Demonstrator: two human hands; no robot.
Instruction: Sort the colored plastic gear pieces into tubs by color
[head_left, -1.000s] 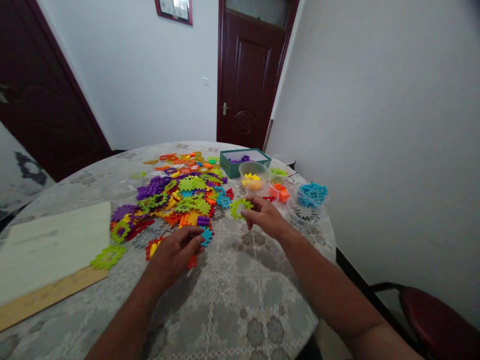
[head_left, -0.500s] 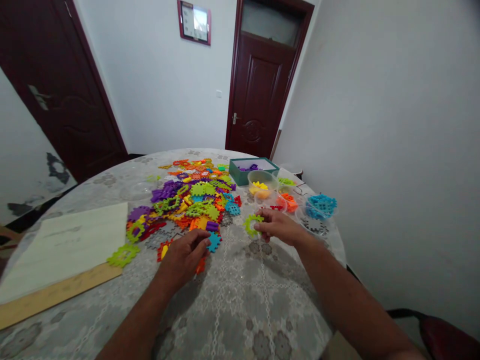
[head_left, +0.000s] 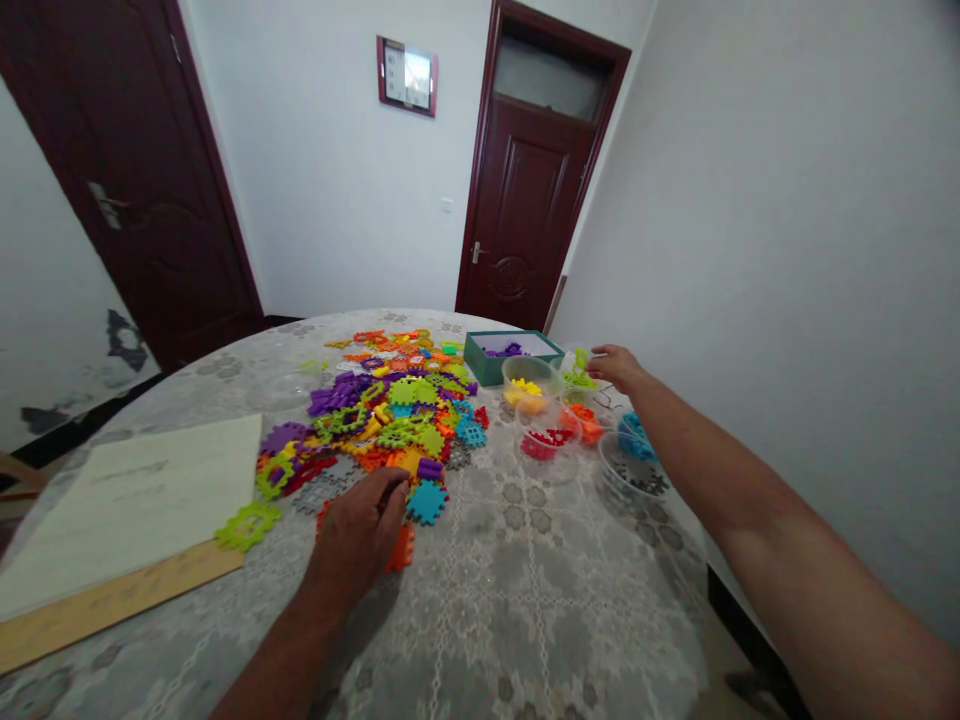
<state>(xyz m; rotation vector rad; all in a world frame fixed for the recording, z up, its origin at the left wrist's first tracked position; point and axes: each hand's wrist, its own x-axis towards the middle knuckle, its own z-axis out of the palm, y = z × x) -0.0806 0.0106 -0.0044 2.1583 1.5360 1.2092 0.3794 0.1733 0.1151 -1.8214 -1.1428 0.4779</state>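
Observation:
My left hand [head_left: 364, 530] rests at the near edge of a heap of coloured plastic interlocking pieces [head_left: 409, 395]. Its fingers are curled, with thumb and forefinger close together; what lies between them is hidden. Just right of its fingertips is a blue toothed piece [head_left: 427, 502], and an orange piece [head_left: 401, 550] sits partly under the hand. Over at the far right of the table, my right hand [head_left: 619, 368] is stretched out with its fingers apart. By its fingertips a light-green piece [head_left: 581, 358] stands over a clear tub that holds other light-green pieces.
Clear tubs hold yellow pieces [head_left: 525, 392], red pieces [head_left: 546, 442], orange pieces [head_left: 586, 424], blue pieces [head_left: 637, 436] and dark grey pieces [head_left: 637, 480]. Behind them stands a green box [head_left: 484, 362] with purple pieces. Left lie a paper sheet [head_left: 150, 500] and a wooden strip [head_left: 127, 600].
My right hand has moved away and to the right, carrying the light-green piece to the green tub, and its fingers have parted. My left hand has drawn slightly back from the blue piece.

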